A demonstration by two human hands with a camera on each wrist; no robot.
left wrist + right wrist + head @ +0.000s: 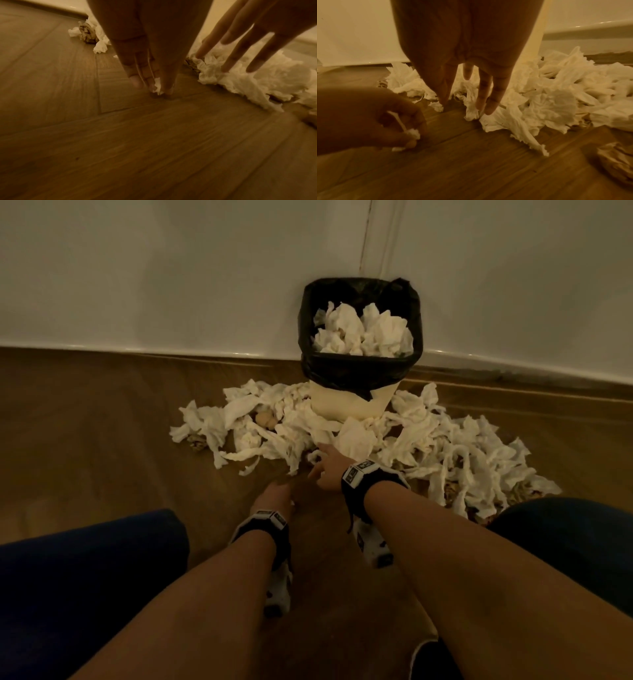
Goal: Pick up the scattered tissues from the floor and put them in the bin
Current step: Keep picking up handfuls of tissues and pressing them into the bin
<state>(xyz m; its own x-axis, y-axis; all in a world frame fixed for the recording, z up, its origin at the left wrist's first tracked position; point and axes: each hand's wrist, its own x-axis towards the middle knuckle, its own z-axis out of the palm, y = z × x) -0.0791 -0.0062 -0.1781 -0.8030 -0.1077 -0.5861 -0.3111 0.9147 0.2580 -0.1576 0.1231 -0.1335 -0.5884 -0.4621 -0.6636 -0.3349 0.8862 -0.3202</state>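
Observation:
A cream bin (352, 402) with a black liner stands against the wall, holding several crumpled white tissues (363, 330). A heap of white tissues (455, 450) spreads over the floor around its base. My left hand (274, 498) is down at the floor and pinches a small tissue scrap (157, 86) with its fingertips; the same scrap (413, 133) shows in the right wrist view. My right hand (323, 470) reaches over the near edge of the heap with straight spread fingers (483, 98), their tips touching tissue (471, 113).
Wooden floor (102, 422) runs to a white wall with a skirting board. A few brown crumpled paper balls (618, 159) lie among the tissues. My knees in dark blue fabric (85, 570) flank both arms.

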